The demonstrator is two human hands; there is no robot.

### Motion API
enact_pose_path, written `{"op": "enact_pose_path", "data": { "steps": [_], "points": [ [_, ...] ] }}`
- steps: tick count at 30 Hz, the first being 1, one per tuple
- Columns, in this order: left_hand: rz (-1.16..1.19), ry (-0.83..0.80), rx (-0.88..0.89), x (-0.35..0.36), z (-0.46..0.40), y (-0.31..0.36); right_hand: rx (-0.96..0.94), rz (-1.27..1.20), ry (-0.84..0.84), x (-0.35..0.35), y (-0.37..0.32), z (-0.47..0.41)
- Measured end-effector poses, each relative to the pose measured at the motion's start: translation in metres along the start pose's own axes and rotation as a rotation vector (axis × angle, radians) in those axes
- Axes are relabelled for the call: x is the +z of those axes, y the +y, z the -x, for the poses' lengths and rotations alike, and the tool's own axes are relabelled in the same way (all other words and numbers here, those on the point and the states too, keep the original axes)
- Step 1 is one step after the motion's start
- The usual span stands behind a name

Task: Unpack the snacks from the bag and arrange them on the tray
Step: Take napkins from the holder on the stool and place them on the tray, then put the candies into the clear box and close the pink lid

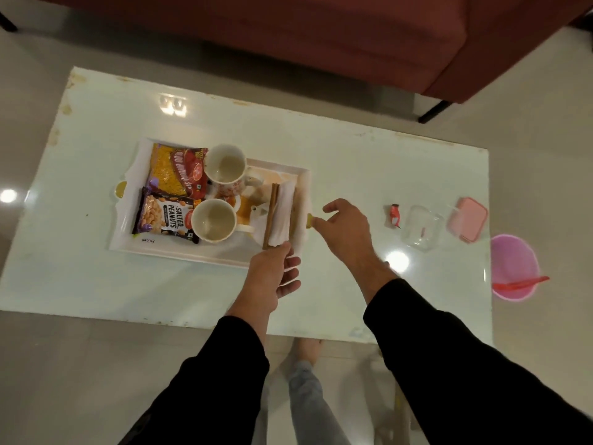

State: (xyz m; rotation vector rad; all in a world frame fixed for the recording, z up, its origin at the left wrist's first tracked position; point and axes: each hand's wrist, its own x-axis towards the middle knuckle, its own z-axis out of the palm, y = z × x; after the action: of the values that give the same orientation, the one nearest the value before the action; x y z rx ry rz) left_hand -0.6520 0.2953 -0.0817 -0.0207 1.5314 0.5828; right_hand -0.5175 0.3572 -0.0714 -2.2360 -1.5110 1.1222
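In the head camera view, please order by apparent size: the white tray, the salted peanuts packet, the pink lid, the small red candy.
Largest to smallest:
1. white tray
2. salted peanuts packet
3. pink lid
4. small red candy
All lie on one table at similar distance, so the order is sure.

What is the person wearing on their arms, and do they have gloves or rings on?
Both arms wear long black sleeves: the left sleeve and the right sleeve look plain, with no markings visible, and end partway up the forearms. The left hand and the right hand are bare, with no gloves. No ring or watch shows, though the picture is a little blurry.
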Motion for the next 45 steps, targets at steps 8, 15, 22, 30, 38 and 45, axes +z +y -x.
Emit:
{"op": "enact_pose_path", "data": {
  "steps": [8, 15, 22, 30, 38, 45],
  "points": [
    [-0.206, -0.093, 0.119, 0.038, 0.033, -0.006, 0.095, -0.094, 0.035, -0.036, 0.049, 0.062],
    [-0.381, -0.147, 0.151, 0.080, 0.042, -0.032, 0.176, -0.171, 0.068, -0.074, 0.114, 0.079],
    [-0.462, -0.118, 0.203, 0.147, 0.034, -0.062, 0.224, -0.231, 0.089, -0.125, 0.187, 0.064],
    [-0.619, -0.088, 0.376, 0.231, 0.012, -0.067, 0.250, -0.264, 0.108, -0.186, 0.246, 0.015],
    [-0.775, -0.073, 0.503, 0.267, -0.041, -0.064, 0.296, -0.278, 0.180, -0.167, 0.267, -0.051],
    [-0.856, -0.088, 0.565, 0.293, -0.077, -0.073, 0.300, -0.298, 0.287, -0.140, 0.274, -0.086]
  ]
}}
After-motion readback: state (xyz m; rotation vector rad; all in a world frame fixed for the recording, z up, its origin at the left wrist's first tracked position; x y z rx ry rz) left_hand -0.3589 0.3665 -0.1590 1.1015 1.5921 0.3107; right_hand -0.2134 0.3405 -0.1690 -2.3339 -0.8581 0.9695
